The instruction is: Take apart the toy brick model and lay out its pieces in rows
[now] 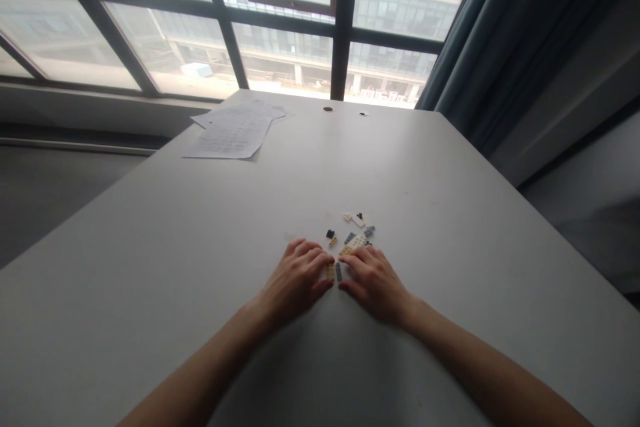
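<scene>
Near the front of the white table, my left hand [299,273] is closed, with thumb and index finger at the two ends of a tan toy brick [330,271]. Facing it, my right hand [376,278] is closed on a narrow grey toy brick [339,271], also between thumb and index finger. A small gap seems to separate the two bricks. Just beyond my hands lie a black brick [330,233], a small tan brick [333,241] and a white studded plate [358,241]. My right fingers partly cover another tan brick [345,250].
More loose pieces lie past my right hand, among them grey bricks [369,231] and a white piece [359,220]. Printed sheets of paper [230,133] rest at the table's [435,213] far left. Windows and a dark curtain [480,47] stand behind it.
</scene>
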Available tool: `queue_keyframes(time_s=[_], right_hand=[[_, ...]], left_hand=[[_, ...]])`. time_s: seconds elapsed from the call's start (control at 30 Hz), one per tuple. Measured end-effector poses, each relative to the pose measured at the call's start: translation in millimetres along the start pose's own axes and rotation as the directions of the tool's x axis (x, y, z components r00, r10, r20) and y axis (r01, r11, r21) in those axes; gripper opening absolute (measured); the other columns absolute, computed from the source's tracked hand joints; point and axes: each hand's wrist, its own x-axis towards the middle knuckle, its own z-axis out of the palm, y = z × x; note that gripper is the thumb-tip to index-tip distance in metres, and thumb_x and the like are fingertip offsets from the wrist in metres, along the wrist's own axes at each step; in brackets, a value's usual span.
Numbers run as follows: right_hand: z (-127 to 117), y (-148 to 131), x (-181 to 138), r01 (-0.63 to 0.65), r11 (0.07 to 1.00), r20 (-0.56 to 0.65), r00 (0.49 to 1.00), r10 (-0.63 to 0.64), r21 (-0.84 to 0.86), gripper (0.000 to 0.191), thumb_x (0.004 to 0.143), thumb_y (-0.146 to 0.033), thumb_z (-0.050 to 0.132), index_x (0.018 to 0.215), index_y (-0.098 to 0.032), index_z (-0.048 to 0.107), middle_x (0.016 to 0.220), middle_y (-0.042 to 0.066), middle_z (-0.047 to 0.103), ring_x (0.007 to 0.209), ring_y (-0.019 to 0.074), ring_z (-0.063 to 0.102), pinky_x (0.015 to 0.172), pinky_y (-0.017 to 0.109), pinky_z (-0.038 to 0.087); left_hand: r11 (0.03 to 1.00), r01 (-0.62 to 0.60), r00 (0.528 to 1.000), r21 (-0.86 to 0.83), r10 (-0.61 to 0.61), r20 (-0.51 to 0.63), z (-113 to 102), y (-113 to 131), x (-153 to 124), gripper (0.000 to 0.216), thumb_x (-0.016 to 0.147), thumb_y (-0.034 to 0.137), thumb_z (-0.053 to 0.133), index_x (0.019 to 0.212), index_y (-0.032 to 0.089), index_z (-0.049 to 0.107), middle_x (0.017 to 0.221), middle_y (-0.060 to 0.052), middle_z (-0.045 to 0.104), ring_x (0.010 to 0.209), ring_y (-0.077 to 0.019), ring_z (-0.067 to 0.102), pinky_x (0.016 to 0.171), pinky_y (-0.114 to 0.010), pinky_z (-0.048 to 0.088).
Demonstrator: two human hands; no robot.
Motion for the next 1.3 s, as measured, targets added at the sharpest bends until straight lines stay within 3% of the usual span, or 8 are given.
queue_keyframes(time_s=[0.37,0.53,0.6,0.83,0.93,1.13,1.3], right_hand=[[3.0,0.7,3.9,-0.032,0.999,-0.007,0.999,0.032,0.031,0.027,0.085,-0.034,0.064,0.108,-0.02,0.061,0.106,0.008,0.062,0.102,0.0252,0.052,0.092,0.04,0.039],[0.5,1.3,2.2,0.019,1.0,-0.009,1.0,-0.019,0.008,0.044,0.085,-0.036,0.065,0.124,-0.021,0.054,0.117,0.01,0.059,0.108,0.0262,0.05,0.094,0.04,0.037],[-0.6,2.5,1.0,0.067,0.998,0.003,0.998,-0.067,-0.013,0.041,0.087,-0.031,0.063,0.125,-0.023,0.053,0.119,0.008,0.06,0.11,0.0251,0.049,0.094,0.039,0.036],[-5.2,9.3,-2.6,0.127,0.962,-0.02,0.991,-0.136,-0.243,0.01,0.086,-0.023,0.061,0.095,-0.019,0.062,0.106,0.007,0.063,0.098,0.0248,0.051,0.085,0.039,0.037],[-7.3,7.5,-3.2,0.107,0.945,-0.013,0.993,-0.117,-0.309,0.007,0.086,-0.025,0.061,0.087,-0.018,0.061,0.099,0.008,0.063,0.093,0.0247,0.051,0.082,0.038,0.037],[-1.8,-1.8,-3.5,0.112,0.975,0.004,0.994,-0.113,-0.194,0.02,0.088,-0.038,0.059,0.082,-0.018,0.06,0.092,0.008,0.064,0.091,0.0235,0.052,0.082,0.037,0.037],[1.3,3.5,-3.3,0.026,0.997,-0.047,0.998,-0.029,-0.069,0.018,0.082,-0.03,0.067,0.096,-0.019,0.062,0.099,0.007,0.064,0.096,0.024,0.052,0.085,0.037,0.038]], left_hand=[[1.0,-0.003,1.0,-0.01,0.003,0.006,0.4,-0.2,0.7,0.019,0.083,0.029,0.063,0.099,0.022,0.059,0.099,-0.005,0.066,0.101,-0.0225,0.054,0.1,-0.042,0.033],[1.0,-0.001,1.0,-0.005,0.001,0.004,-0.2,0.0,0.6,0.019,0.082,0.028,0.064,0.099,0.022,0.06,0.1,-0.005,0.066,0.101,-0.022,0.054,0.101,-0.042,0.033],[1.0,-0.006,1.0,-0.001,0.006,0.004,0.0,-0.3,0.4,0.019,0.081,0.028,0.064,0.099,0.022,0.061,0.1,-0.005,0.066,0.101,-0.0218,0.054,0.101,-0.042,0.033],[1.0,0.009,1.0,-0.001,-0.009,0.021,-0.1,-0.1,0.8,0.02,0.081,0.029,0.065,0.099,0.021,0.06,0.102,-0.005,0.066,0.104,-0.0224,0.054,0.101,-0.043,0.032],[1.0,0.007,1.0,-0.001,-0.007,0.021,0.0,0.0,0.5,0.021,0.08,0.029,0.067,0.099,0.021,0.06,0.102,-0.004,0.066,0.103,-0.0222,0.054,0.102,-0.043,0.032],[1.0,0.002,1.0,0.01,-0.002,0.008,0.6,0.3,0.6,0.021,0.079,0.028,0.067,0.098,0.021,0.06,0.099,-0.004,0.066,0.102,-0.0224,0.054,0.101,-0.042,0.032],[1.0,-0.007,1.0,0.007,0.007,0.01,0.4,0.5,1.3,0.021,0.08,0.028,0.067,0.098,0.021,0.06,0.1,-0.005,0.065,0.103,-0.0228,0.053,0.101,-0.043,0.032]])
